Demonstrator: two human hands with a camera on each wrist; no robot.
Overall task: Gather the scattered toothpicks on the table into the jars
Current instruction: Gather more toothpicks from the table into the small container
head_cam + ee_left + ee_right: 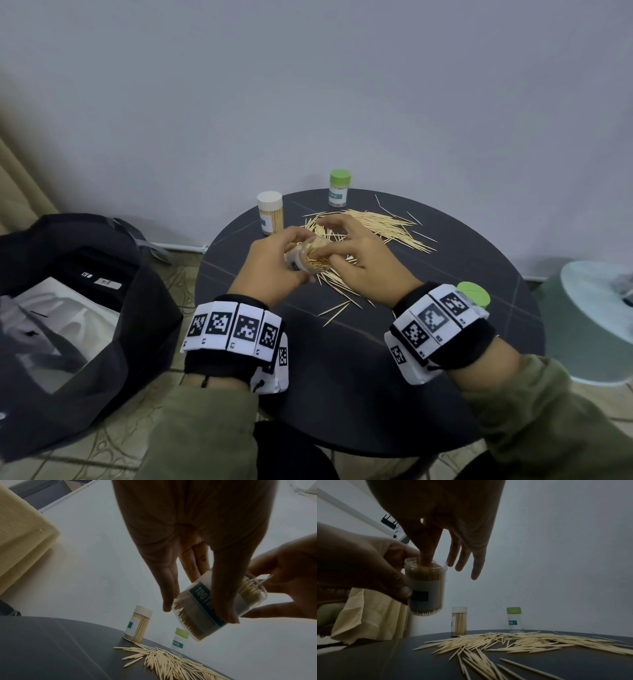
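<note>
Round dark table (445, 359) against pale wall (342, 85), strewn with toothpicks (387, 224); above these, open jar (308, 260) gripped by left hand (274, 263), right hand (363, 260) pinching toothpicks at its mouth.

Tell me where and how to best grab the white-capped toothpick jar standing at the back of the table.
Grip the white-capped toothpick jar around its clear round body just below the cap, coming from the front left. It stands upright near the table edge, and the loose toothpicks lie to its right, so that side seems less cluttered.

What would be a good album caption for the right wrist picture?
Left hand holds an open toothpick jar while right-hand fingers dip in; loose toothpicks cover the table.
</note>
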